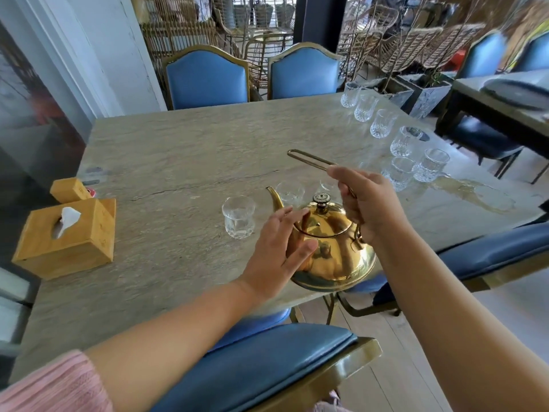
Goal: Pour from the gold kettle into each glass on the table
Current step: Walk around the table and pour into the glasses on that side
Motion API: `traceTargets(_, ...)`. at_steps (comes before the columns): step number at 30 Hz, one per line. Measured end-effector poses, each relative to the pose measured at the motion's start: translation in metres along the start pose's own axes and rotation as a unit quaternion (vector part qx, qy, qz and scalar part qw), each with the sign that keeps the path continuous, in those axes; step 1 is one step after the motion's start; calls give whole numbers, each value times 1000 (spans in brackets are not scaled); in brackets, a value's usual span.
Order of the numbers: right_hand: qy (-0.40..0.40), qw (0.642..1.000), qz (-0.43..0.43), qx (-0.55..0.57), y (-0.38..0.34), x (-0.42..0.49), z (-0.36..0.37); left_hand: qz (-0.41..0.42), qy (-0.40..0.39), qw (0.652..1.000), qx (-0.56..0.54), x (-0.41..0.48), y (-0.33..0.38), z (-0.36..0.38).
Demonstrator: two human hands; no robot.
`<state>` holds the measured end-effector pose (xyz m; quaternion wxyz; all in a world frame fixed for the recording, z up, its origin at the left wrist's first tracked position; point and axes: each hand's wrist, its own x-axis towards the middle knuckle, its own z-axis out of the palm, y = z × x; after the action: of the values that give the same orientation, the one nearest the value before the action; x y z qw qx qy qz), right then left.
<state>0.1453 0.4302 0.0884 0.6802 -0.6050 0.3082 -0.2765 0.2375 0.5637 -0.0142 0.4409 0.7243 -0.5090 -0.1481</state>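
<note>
The gold kettle [332,251] sits near the table's front edge, its spout pointing away to the left. My right hand [368,203] is closed around the kettle's long wire handle. My left hand [279,248] rests flat against the kettle's left side, fingers spread. A clear glass [238,217] stands just left of the spout, and another glass [290,193] is behind the spout. Several more cut glasses run in a line along the table's right side, from a near glass [399,172] to a far glass [350,94].
The stone-look table [184,162] carries a wooden tissue box [68,236] and a smaller wooden box [69,190] at the left. A wet spill [478,194] lies at the right edge. Blue chairs stand at the far side [208,80] and close below me [267,361].
</note>
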Motion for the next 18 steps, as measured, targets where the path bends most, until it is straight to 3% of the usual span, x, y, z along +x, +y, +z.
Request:
traceTargets(6, 41, 998, -23, 44, -10, -11, -35, 72, 19, 997, 6, 17, 33, 18)
traceTargets(18, 34, 994, -60, 86, -44, 1, -147, 104, 55, 992, 39, 74, 111, 94)
